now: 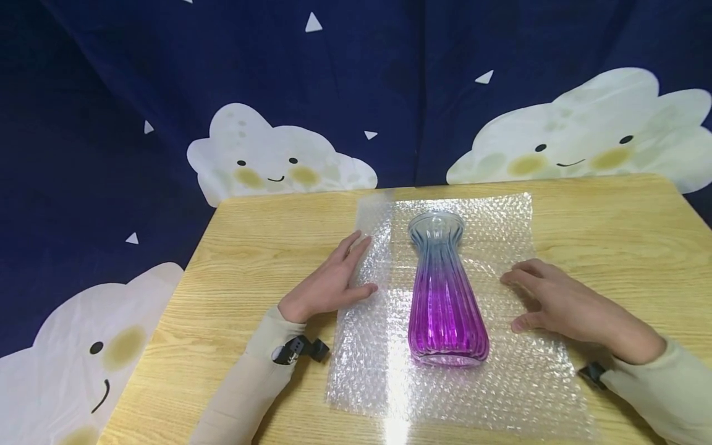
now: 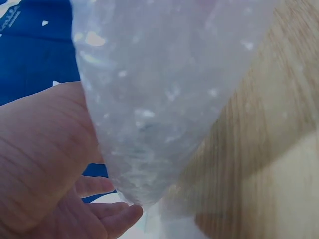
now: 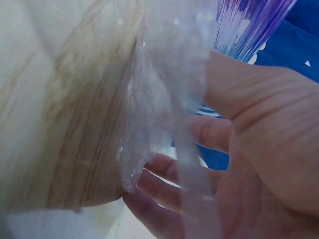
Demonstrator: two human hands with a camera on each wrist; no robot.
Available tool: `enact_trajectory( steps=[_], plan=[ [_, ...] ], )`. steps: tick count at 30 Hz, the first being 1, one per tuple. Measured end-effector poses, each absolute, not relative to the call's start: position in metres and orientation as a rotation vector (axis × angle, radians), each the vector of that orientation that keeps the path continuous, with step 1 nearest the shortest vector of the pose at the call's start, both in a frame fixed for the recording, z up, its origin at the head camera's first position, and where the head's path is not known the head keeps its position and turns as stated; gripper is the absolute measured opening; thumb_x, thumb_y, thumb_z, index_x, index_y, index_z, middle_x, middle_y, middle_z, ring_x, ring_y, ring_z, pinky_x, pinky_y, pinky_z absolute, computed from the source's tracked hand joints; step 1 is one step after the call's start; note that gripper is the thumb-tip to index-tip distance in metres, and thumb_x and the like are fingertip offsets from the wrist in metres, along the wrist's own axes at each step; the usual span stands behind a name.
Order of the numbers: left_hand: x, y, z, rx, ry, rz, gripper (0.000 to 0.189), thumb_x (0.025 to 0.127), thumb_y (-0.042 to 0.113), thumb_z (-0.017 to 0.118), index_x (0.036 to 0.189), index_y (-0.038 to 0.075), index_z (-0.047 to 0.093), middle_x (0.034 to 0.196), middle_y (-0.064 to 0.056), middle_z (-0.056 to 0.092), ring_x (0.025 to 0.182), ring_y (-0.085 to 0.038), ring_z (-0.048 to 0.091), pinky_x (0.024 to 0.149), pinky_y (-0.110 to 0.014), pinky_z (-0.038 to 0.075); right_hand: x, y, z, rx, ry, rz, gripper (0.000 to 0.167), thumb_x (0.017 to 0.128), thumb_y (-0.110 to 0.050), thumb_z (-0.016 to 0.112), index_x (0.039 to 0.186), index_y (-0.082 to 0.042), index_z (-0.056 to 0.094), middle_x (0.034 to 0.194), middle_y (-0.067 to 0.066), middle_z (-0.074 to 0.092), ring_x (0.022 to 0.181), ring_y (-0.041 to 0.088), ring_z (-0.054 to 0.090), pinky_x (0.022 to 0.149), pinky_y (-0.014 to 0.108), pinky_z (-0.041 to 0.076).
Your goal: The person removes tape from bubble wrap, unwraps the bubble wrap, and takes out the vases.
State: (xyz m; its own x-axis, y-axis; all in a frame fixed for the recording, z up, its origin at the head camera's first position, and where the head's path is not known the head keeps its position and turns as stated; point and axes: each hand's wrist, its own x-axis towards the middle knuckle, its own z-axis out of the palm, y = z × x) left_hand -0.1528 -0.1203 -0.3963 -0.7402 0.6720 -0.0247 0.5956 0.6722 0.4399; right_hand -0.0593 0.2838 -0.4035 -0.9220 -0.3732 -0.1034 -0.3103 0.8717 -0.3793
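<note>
Vase (image 1: 445, 290) Lies Uncovered on Bubble Wrap (image 1: 500, 395)

Fluted glass, pale blue at the neck and deepening to magenta near the base, the vase lies on its side across the middle of the sheet, its mouth pointing away from the person. Wrap spreads out on every side of the vase, over a wooden desk (image 1: 256, 247); beyond the vase hangs a dark blue curtain (image 1: 389, 62) printed with smiling clouds. To the left of the vase, the left hand (image 1: 334, 278) reaches along the sheet's edge with its fingers spread. To the right of the vase, the right hand (image 1: 562, 303) arches loosely at the opposite side, thumb and fingers parted. The two are well apart, and neither touches the glass. Wrist views bring the plastic close, with fingertips near its border, but no firm pinch shows.

The step in hand appears to be placing the fingers at the sheet's sides, with covering not yet begun. The next move seems to call for catching one edge and folding it over the vase, gently, since smooth, rounded glass could roll.
</note>
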Motion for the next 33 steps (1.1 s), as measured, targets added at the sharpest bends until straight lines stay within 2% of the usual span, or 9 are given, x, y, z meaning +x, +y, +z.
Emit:
enact_trajectory(
  steps=[13,33],
  plan=[
    [-0.1509,-0.1218,-0.3990,1.042,2.703,0.600,0.095,0.097,0.046,0.067,0.166,0.007,0.015,0.174,-0.022,0.008,0.163,-0.035,0.016,0.128,-0.048,0.031,-0.0583,0.2837,-0.4042,-0.530,2.879,-0.541,0.083,0.072,-0.044,0.089,0.141,-0.007,0.060,0.143,0.027,0.054,0.128,0.051,0.053,0.103,0.072,0.047],
    [-0.1506,-0.1246,-0.4001,1.077,2.694,0.637,0.094,0.097,0.044,0.068,0.167,0.009,0.015,0.174,-0.022,0.009,0.162,-0.036,0.019,0.127,-0.050,0.031,-0.0582,0.2837,-0.4047,-0.517,2.871,-0.538,0.083,0.074,-0.045,0.088,0.142,-0.008,0.059,0.145,0.028,0.052,0.130,0.051,0.052,0.103,0.072,0.046]
  ],
)
